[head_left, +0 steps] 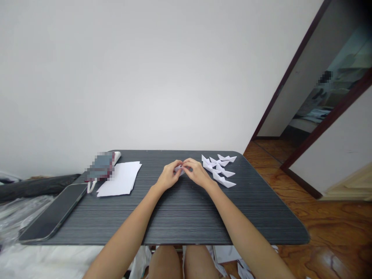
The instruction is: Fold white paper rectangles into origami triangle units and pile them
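Note:
Near the middle of the dark table, my left hand (169,175) and my right hand (197,172) meet around a small folded white paper (180,171). Fingers and thumbs of both hands pinch it, and they cover most of it, so its exact shape is hidden. Just right of my right hand lies a group of several folded paper boats (223,181), some touching or overlapping. To the left of my left hand is a stack of white paper sheets (120,180), slightly fanned.
The black table (186,221) stands against a white wall. A large phone (55,213) lies at its left edge, partly under a blurred device (100,166) with a white cable (92,186). More white paper pieces (244,269) are on the floor below. A doorway opens at right.

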### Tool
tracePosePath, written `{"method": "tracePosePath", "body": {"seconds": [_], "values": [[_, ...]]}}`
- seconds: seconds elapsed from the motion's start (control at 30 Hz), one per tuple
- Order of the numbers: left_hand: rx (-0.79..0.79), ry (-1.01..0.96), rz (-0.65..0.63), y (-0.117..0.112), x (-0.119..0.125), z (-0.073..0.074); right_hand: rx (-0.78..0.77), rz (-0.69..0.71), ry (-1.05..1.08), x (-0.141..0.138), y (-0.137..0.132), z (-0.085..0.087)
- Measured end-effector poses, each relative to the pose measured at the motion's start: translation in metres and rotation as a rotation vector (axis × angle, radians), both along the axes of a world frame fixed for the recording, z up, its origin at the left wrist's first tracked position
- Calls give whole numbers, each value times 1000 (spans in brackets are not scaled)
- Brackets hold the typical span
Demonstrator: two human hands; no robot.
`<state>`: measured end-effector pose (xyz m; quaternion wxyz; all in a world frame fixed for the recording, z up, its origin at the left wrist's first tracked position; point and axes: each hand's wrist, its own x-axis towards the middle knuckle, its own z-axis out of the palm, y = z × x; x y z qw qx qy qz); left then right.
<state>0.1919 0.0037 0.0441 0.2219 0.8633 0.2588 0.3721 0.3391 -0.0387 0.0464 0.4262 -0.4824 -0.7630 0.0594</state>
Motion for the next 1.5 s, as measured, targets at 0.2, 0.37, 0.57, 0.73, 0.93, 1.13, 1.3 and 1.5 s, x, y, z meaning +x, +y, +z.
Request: {"method": "tracePosePath", "body": {"seconds": [0.2,0.37,0.57,0.73,0.93,1.13,1.3,1.5], "values": [[-62,-11,-3,1,-3,1,-104,65,-6,8,-2,3],[-205,-54,-115,1,-7,5,-196,166,-4,15,-5,8],[-87,27,-176,4,-15,13,-179,111,-54,17,-4,8],[-34,133,-180,13,-22,10,-158,97,-84,19,-4,8],[-90,207,-141,18,-24,5,-179,100,-65,25,-5,10],[-150,85,-208,16,-23,8,-133,84,-65,24,-5,10],[-102,99,-230,15,-22,7,-107,90,-80,20,-7,12],[15,78,-171,12,-20,12,-85,136,-56,19,-5,11]]}}
